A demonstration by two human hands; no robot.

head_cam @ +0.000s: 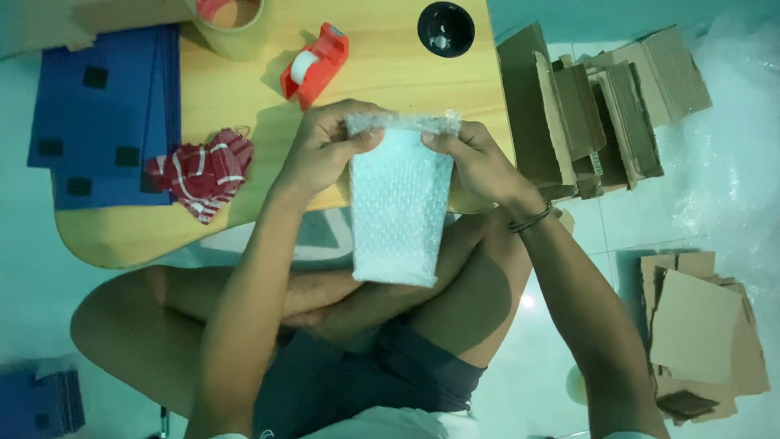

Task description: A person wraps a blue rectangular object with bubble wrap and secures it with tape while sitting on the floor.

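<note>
Both hands, left hand & right hand, fingers pinching bubble-wrap bundle over low wood table, tiled floor.

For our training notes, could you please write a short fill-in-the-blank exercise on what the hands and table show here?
1. Both hands, left hand and right hand, hold a bundle wrapped in ____ wrap.
2. The tape dispenser on the wooden table is ____ in colour.
3. The checked red and white cloth lies beside a stack of ____ sheets.

Missing words: bubble; red; blue
</note>
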